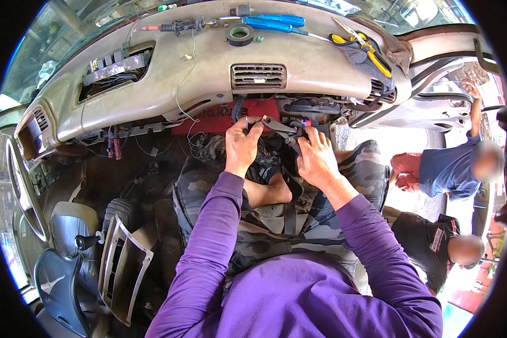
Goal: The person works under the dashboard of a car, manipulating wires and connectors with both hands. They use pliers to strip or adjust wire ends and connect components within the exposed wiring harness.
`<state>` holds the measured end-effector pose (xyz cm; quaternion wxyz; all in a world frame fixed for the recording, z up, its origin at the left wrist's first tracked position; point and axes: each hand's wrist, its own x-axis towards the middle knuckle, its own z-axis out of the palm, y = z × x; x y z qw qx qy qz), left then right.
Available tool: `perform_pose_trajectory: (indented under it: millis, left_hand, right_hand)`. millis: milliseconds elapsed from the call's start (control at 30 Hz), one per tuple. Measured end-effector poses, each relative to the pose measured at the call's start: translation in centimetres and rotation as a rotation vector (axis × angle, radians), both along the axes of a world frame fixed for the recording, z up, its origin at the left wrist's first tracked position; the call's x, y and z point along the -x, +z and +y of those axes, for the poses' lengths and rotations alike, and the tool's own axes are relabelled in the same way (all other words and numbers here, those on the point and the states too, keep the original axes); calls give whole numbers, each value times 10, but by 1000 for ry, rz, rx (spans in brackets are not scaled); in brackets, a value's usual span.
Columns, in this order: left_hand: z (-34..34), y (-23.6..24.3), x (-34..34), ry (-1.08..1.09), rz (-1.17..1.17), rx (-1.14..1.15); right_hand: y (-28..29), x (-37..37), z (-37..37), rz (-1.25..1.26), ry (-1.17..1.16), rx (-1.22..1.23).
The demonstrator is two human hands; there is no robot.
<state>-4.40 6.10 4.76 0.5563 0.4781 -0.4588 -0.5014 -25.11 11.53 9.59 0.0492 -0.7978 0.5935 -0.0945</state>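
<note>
Leftmost, low down, a dark curved panel (62, 287) leans beside the black-knobbed lever (85, 242), and just right of them stands a tilted pale trim frame (150, 255). Above, the beige dashboard (169, 67) has an open recess where a metal bracket (115, 70) shows. A dark connector (183, 26) with an orange end lies on top, and a thin green wire (195, 50) hangs from near it over the edge. Next comes the left hand (243, 145), thumb and forefinger drawn close together; I cannot tell whether they pinch anything. Behind it sits a flat red object (208, 115), below the central air vent (259, 76). A roll of black tape (240, 42) lies on the dashboard, near the blue-handled tools (273, 20). Between the hands, in front of the red object, is the grey hand tool (284, 130), its near end in the curled right hand (319, 159). Farther right, yellow-handled cutters (376, 59) rest on a dark cloth (352, 55). Outside, at far right, are a person in blue (448, 169) and another in black (419, 236).
</note>
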Motion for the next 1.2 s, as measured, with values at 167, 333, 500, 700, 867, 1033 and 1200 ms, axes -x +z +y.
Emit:
perform_pose_trajectory:
  millis: [167, 333, 500, 700, 867, 1033, 1200]
  left_hand:
    - [1, 0, 3, 10, 67, 26]
    - [1, 0, 4, 17, 46, 41]
    - [3, 2, 4, 31, 27, 34]
    - [2, -3, 2, 4, 30, 32]
    - [3, -1, 2, 1, 56, 42]
    - [4, 7, 1, 6, -42, -22]
    - [3, -1, 0, 24, -63, 16]
  right_hand:
    - [4, -4, 0, 13, -19, -38]
    - [2, -3, 1, 2, -15, -24]
    - [-6, 1, 0, -32, 10, -10]
    - [-7, 4, -1, -137, 23, -17]
    - [-8, 5, -1, -189, 29, -35]
    - [-6, 3, 3, -29, 15, 11]
    - [-5, 2, 0, -12, 0, -24]
